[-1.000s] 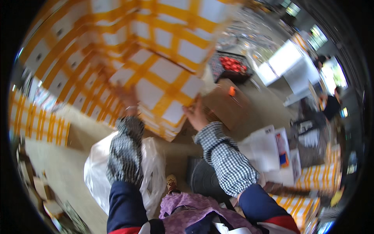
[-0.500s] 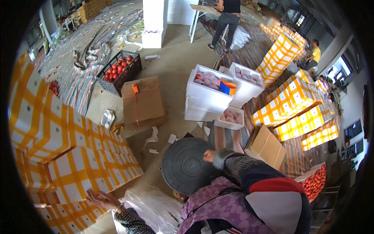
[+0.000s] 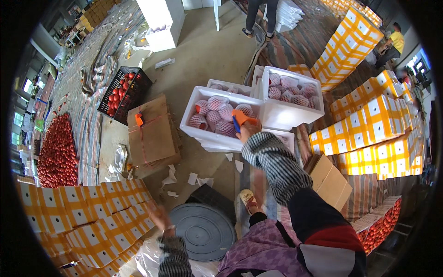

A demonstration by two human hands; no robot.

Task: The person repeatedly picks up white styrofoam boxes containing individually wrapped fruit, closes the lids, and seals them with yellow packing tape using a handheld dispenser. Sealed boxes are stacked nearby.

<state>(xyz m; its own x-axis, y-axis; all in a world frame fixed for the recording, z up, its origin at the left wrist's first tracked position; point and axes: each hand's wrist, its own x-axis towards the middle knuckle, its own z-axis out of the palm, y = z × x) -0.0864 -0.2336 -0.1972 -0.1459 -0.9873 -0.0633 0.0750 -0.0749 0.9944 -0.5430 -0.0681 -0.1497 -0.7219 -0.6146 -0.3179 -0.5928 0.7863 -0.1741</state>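
My right hand [image 3: 249, 131] reaches over a white foam box [image 3: 189, 125] and is closed on an orange-and-blue tape dispenser [image 3: 239, 118]. Inside that box sit several round red fruits [image 3: 214, 116] in pale foam nets. My left hand [image 3: 159, 216] is smeared by motion, so its fingers do not show clearly. It is between the stacked white boxes [image 3: 106, 217] wrapped in yellow tape and a round dark lid [image 3: 203, 233].
Another foam box of netted fruit [image 3: 292, 91] stands beside it. A folded carton [image 3: 152, 134] and a black crate of red fruit [image 3: 121, 96] lie to the left. Taped boxes [image 3: 364, 131] are stacked at right. A person in yellow [image 3: 394, 42] is at far right; another's legs [image 3: 260, 18] show at the top.
My right hand has moved from above the dark lid to the foam box and taken hold of the tape dispenser. My left hand has left the taped boxes' front and come nearer the lid.
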